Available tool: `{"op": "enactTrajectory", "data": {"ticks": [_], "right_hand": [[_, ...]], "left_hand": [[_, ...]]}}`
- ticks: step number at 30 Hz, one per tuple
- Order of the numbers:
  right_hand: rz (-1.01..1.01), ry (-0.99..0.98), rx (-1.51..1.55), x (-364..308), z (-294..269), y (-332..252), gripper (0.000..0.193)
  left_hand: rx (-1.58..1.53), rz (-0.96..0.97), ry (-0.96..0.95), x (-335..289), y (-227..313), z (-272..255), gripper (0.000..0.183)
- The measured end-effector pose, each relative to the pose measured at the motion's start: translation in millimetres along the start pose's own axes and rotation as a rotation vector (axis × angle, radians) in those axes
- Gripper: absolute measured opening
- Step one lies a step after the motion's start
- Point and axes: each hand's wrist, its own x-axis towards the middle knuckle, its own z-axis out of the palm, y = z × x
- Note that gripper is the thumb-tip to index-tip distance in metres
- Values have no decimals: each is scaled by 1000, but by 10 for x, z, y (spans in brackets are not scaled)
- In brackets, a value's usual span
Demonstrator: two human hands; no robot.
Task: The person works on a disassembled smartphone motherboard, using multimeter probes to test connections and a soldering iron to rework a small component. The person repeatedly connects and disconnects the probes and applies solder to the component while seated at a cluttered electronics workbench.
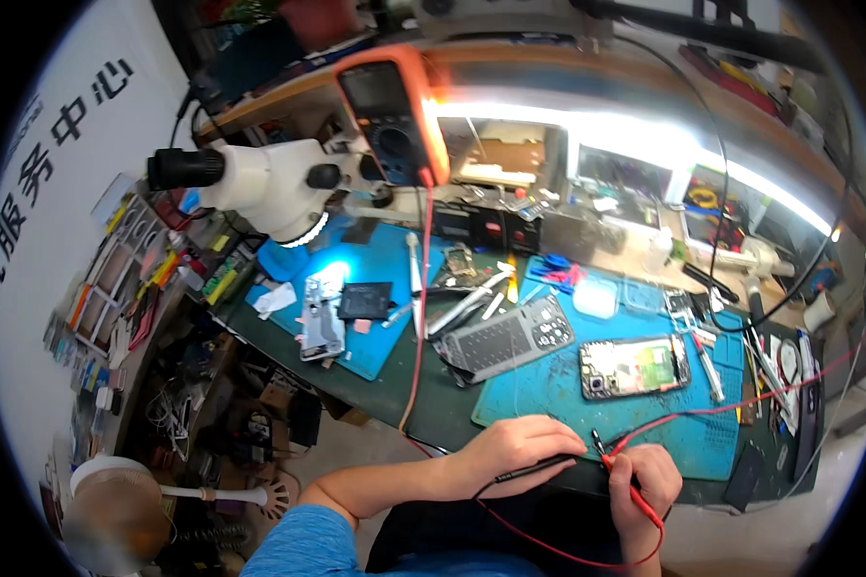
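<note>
My left hand (520, 452) is closed at the mat's near edge, with a black test probe (534, 469) held under its fingers. My right hand (648, 486) grips a red test probe (639, 498), its thumb and fingers wrapped round it. A small black-and-silver tip (597, 440) sticks up between the hands; which lead it belongs to I cannot tell. Beyond them an opened phone (635, 367), with its inner board bare, lies on the blue work mat (548, 409). To its left rests a grey phone back (505, 338). An orange multimeter (393, 117) hangs above the bench.
A microscope (265, 188) stands at left over a second blue mat with a lit phone frame (323, 322) and a black flat part (366, 300). Red leads cross the bench at right and middle. Tweezers and tools (775, 375) lie at right. A white lamp (115, 514) stands lower left.
</note>
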Motion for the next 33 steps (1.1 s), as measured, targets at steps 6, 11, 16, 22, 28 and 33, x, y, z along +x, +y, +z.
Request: {"op": "enactTrajectory", "data": {"ticks": [6,11,16,22,28,33], "right_hand": [[5,-73,-3,67,-27,-15,10],[-13,-42,45,43,-36,33,10],[-19,-42,44,31,-34,41,9],[-18,-40,39,25,-16,44,10],[-26,-46,28,33,-20,44,12],[-26,-50,34,29,-22,48,12]], "left_hand": [[30,-37,15,-14,-1,-36,26],[66,-28,12,30,22,-15,27],[73,-13,11,28,4,-16,28],[81,-13,12,17,-2,-28,28],[79,-11,13,19,-6,-23,28],[75,-11,15,23,5,-28,28]]}}
